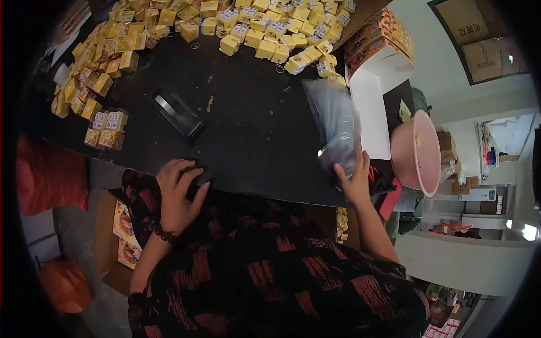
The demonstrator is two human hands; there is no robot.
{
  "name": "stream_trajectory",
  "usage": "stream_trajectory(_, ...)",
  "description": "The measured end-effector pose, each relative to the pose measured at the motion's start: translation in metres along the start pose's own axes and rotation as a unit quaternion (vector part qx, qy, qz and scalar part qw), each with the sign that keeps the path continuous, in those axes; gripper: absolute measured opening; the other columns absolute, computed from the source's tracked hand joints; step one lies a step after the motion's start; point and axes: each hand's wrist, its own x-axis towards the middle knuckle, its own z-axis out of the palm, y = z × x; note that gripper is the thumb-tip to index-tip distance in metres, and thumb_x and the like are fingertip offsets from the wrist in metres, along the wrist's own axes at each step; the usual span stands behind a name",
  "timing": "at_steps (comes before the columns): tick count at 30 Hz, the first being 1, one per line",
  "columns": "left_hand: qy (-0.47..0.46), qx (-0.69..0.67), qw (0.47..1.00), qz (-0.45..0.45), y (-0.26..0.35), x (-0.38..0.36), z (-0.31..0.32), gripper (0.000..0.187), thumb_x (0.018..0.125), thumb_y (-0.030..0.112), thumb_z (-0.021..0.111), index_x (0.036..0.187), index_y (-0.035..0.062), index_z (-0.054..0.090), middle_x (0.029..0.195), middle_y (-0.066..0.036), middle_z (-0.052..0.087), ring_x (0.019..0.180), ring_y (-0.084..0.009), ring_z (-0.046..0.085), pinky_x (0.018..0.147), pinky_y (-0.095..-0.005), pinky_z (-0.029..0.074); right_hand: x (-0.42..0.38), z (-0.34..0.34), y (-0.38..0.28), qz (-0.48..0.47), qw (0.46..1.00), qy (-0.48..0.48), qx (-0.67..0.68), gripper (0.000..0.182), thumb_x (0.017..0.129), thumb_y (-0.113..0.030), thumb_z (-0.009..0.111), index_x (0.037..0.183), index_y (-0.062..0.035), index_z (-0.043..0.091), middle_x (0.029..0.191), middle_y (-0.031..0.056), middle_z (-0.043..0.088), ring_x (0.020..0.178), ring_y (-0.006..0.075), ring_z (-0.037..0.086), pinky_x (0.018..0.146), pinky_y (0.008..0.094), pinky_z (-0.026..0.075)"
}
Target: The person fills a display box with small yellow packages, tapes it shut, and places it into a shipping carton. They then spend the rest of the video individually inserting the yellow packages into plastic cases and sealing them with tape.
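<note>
My left hand (180, 191) rests at the front edge of the black table (242, 141), its fingers apart and nothing in them. Over at the right, my right hand (355, 177) has its thumb and fingers around the lower end of a stack of clear plastic bags (337, 118). A black and clear tape dispenser (179, 115) sits beyond my left hand. Small yellow boxes (265, 28) are heaped along the far side and the left. Several of them stand grouped in clear wrap (106, 128) at the left edge.
An open white carton (372, 112) and a pink basin (417, 152) stand right of the bags. A red object (390, 200) lies beside my right wrist. Below the table are cardboard boxes (107, 225) and an orange bag (65, 286).
</note>
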Motion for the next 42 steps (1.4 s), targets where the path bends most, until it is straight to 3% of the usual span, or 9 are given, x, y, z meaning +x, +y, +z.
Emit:
stream_trajectory(4,-0.025,-0.009,1.000,0.003,0.005,-0.004,0.000,0.028,0.078,0.010,0.071,0.104,0.0062,0.061,0.117,-0.010,0.053,0.116,-0.0325,0.046,0.098,-0.0441,0.032,-0.010,0.041,-0.010,0.038,0.994,0.040,-0.091,0.081,0.088,-0.048,0.058,0.147,-0.0040,0.025,0.146,0.0313,0.023,0.137,0.0468,0.021,0.110,0.0561,0.017)
stream_trajectory(11,-0.019,0.003,1.000,-0.025,0.006,-0.012,-0.002,0.034,0.078,0.012,0.071,0.109,0.0058,0.059,0.116,-0.011,0.053,0.115,-0.0329,0.046,0.097,-0.0438,0.033,0.053,0.073,-0.020,0.050,0.992,0.107,-0.054,0.068,0.093,-0.039,0.053,0.147,-0.0056,0.028,0.146,0.0306,0.025,0.135,0.0450,0.025,0.110,0.0528,0.019)
stream_trajectory(13,-0.017,0.004,0.999,-0.031,0.007,-0.014,-0.004,0.036,0.077,0.012,0.071,0.111,0.0058,0.058,0.116,-0.011,0.052,0.114,-0.0328,0.046,0.097,-0.0435,0.033,0.067,0.077,-0.005,0.032,0.983,0.151,0.096,0.063,0.095,-0.035,0.052,0.145,-0.0041,0.031,0.144,0.0311,0.028,0.133,0.0452,0.029,0.110,0.0493,0.023)
stream_trajectory(17,-0.029,0.004,0.999,-0.045,0.006,-0.017,-0.008,0.040,0.077,0.012,0.071,0.115,0.0056,0.056,0.116,-0.012,0.052,0.114,-0.0326,0.046,0.097,-0.0427,0.033,0.068,0.061,0.032,0.125,0.973,0.154,0.119,0.079,0.079,-0.032,0.074,0.136,0.0091,0.037,0.129,0.0300,0.046,0.120,0.0428,0.043,0.103,0.0469,0.033)
stream_trajectory(23,-0.047,-0.009,0.999,-0.026,0.009,-0.015,-0.004,0.041,0.078,0.012,0.071,0.115,0.0052,0.056,0.116,-0.012,0.052,0.115,-0.0324,0.045,0.097,-0.0426,0.033,0.070,0.025,0.027,0.200,0.978,0.040,0.052,0.072,0.067,-0.042,0.082,0.112,0.0082,0.056,0.109,0.0234,0.056,0.106,0.0382,0.053,0.092,0.0446,0.044)
stream_trajectory(30,-0.046,-0.014,0.999,-0.021,0.010,-0.019,-0.006,0.042,0.078,0.011,0.071,0.116,0.0047,0.056,0.117,-0.011,0.051,0.115,-0.0321,0.045,0.097,-0.0428,0.033,0.076,0.032,0.045,0.190,0.976,0.073,0.075,0.073,0.060,-0.044,0.087,0.105,0.0048,0.056,0.097,0.0199,0.059,0.095,0.0350,0.058,0.080,0.0429,0.047)
stream_trajectory(36,-0.070,-0.035,0.997,0.001,0.018,-0.009,-0.013,0.042,0.080,0.011,0.071,0.118,0.0039,0.056,0.119,-0.011,0.052,0.114,-0.0308,0.047,0.095,-0.0415,0.036,0.067,-0.023,-0.056,0.062,0.968,0.224,0.097,0.027,0.078,-0.013,0.076,0.087,0.0017,0.056,0.072,0.0076,0.062,0.067,0.0262,0.061,0.071,0.0358,0.048)
stream_trajectory(38,-0.090,-0.226,0.968,0.062,0.030,0.005,-0.013,0.042,0.081,0.011,0.071,0.120,0.0036,0.056,0.121,-0.012,0.052,0.113,-0.0292,0.049,0.091,-0.0389,0.041,0.054,-0.038,-0.119,0.029,0.964,0.118,0.236,0.023,0.078,-0.010,0.076,0.087,0.0020,0.058,0.074,0.0076,0.063,0.069,0.0221,0.062,0.070,0.0320,0.048)
stream_trajectory(42,0.032,-0.158,0.984,0.069,0.055,0.027,-0.022,0.041,0.081,0.011,0.071,0.118,0.0036,0.057,0.118,-0.012,0.053,0.108,-0.0275,0.053,0.084,-0.0355,0.046,0.025,-0.032,-0.199,-0.078,0.891,-0.169,0.414,0.013,0.078,-0.004,0.075,0.086,0.0006,0.065,0.081,0.0076,0.066,0.073,0.0119,0.063,0.067,0.0238,0.048)
